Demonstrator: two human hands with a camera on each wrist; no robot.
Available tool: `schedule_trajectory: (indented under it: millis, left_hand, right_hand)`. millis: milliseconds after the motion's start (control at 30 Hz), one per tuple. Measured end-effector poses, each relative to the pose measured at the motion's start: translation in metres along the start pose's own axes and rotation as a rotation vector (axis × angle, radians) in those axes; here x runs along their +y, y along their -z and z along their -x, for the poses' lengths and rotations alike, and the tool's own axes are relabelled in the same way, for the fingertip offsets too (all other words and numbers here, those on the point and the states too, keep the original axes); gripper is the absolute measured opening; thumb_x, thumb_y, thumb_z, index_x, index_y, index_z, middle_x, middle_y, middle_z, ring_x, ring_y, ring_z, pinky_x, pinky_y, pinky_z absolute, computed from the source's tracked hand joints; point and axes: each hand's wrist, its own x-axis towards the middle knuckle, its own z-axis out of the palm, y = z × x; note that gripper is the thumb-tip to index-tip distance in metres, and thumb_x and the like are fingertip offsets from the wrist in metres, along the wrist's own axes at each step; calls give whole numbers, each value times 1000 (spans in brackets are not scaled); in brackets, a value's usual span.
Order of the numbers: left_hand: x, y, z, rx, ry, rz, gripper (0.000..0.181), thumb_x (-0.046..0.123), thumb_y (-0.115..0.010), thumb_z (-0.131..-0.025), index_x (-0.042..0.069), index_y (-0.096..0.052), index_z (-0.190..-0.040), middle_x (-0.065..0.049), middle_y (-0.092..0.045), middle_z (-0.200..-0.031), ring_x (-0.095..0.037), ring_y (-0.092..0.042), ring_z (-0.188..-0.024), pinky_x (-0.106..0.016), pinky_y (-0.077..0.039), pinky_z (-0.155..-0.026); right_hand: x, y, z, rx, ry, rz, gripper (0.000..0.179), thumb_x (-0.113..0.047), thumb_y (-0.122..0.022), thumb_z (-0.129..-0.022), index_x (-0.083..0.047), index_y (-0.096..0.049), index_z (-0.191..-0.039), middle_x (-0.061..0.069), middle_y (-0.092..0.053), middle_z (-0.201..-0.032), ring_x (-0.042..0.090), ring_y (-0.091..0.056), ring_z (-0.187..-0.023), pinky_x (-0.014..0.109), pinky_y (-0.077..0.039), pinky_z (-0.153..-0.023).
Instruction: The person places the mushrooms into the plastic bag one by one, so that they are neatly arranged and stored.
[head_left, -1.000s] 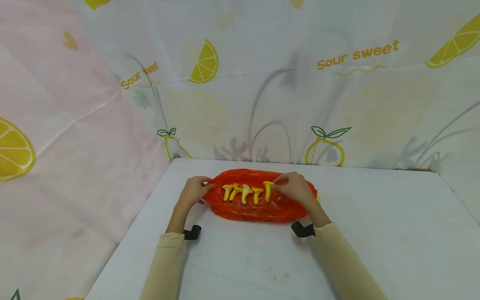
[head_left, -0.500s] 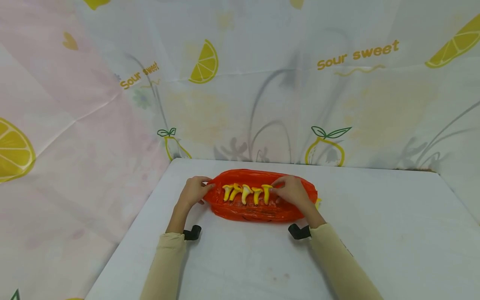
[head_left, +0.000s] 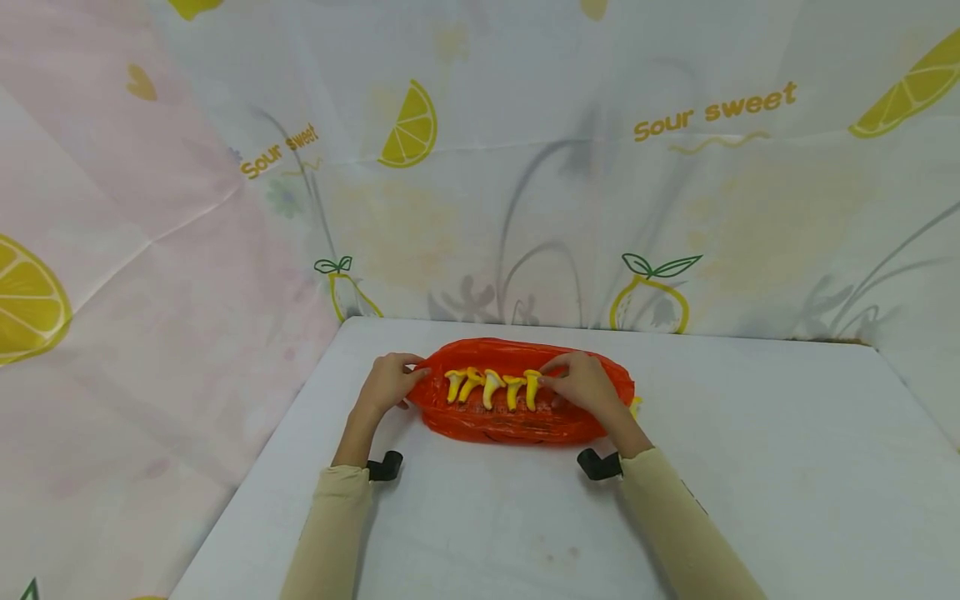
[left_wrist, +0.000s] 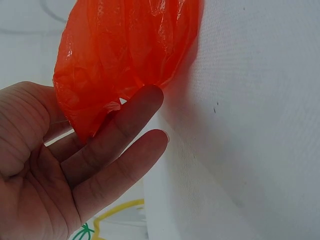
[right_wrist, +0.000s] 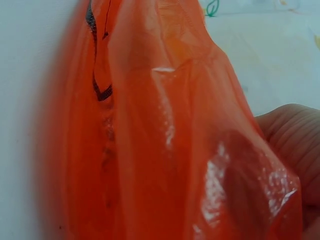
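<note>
A red plastic bag (head_left: 510,430) lies spread open on the white table. Several yellow, trumpet-shaped mushrooms stand in a row inside it, among them a pale one (head_left: 491,389) in the middle. My left hand (head_left: 387,382) pinches the bag's left edge; in the left wrist view the bag's film (left_wrist: 112,50) runs between thumb and fingers. At the right end of the row, my right hand (head_left: 583,383) pinches the cap of a yellow mushroom (head_left: 532,392). The right wrist view shows the bag's wall (right_wrist: 160,150) hiding most of the fingers, with part of the hand (right_wrist: 295,137) visible behind it.
Just past the bag's right end, a small yellow thing (head_left: 637,407) peeks out, mostly hidden. Behind the white table (head_left: 787,467) hangs a curtain (head_left: 487,208) printed with lemons. Dark camera mounts (head_left: 386,466) sit at both wrists.
My right hand has moved slightly left and brought the mushroom down into line with the others. Over the last half second it has barely shifted. My left hand stays at the bag's edge.
</note>
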Motion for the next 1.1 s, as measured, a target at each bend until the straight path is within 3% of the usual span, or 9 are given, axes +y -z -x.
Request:
schedule_trajectory:
  millis: [200,467,667,867,1100]
  left_hand:
    - [1,0,0,0,-2,5,33,19,-67,-95,1,-67,-123,-21,-68,-107,-19,-65,-62,-31,-57,-50]
    - [0,-1,-1,-1,-1,6,34,19,-68,-94,1,-67,-123,-20,-68,-105,-19,-64,-62,-31,-57,-50]
    - [0,-1,-1,-5,4,9,34,20,-68,-95,2,-67,-123,-19,-68,-106,-19,-64,-63,-31,-57,-50]
    - [3,1,1,0,14,1,35,20,-67,-95,2,-66,-125,-19,-68,-109,-20,-64,-63,-30,-57,-51]
    - [1,2,1,-3,3,4,34,20,-67,-95,2,-67,-124,-19,-68,-108,-20,-64,-64,-30,-57,-51]
  right_hand:
    - [-1,2,1,-22,13,33,28,-20,-69,-93,-7,-71,-119,8,-68,-101,18,-65,-60,29,-57,-68]
    - [-7,13,9,-40,58,4,29,-18,-67,-94,-7,-69,-121,9,-71,-96,19,-69,-62,33,-58,-72]
    - [-8,29,16,-59,102,-104,31,-20,-68,-94,-3,-69,-120,15,-73,-94,27,-71,-67,37,-59,-72]
    - [-4,48,22,-43,119,-146,34,-24,-69,-94,-3,-69,-120,17,-73,-96,34,-71,-70,40,-60,-66]
    - [9,71,33,-23,85,-140,39,-28,-71,-92,-3,-68,-121,15,-73,-98,25,-71,-69,35,-60,-65]
